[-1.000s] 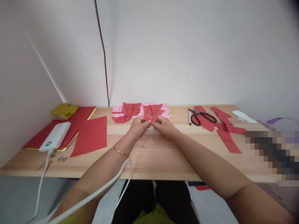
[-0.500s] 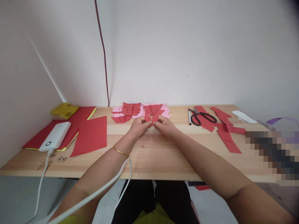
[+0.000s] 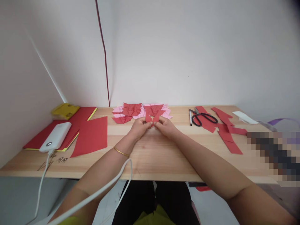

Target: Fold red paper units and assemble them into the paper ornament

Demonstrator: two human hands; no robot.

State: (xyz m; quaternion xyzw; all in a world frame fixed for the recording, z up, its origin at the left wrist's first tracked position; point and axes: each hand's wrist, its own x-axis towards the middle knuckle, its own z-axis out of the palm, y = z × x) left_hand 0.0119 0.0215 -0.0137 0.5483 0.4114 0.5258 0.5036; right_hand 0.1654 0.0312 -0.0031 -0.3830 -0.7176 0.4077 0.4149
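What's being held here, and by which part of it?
A small, forked red paper piece, pinched by its lower sides: left grip on one, right grip on the other.

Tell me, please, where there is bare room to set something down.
Bare wood lies between the left arm and right arm, between the red sheet and left hand, and between the right hand and scissors. Crowded: folded paper behind the hands, power bank left, red strips right.
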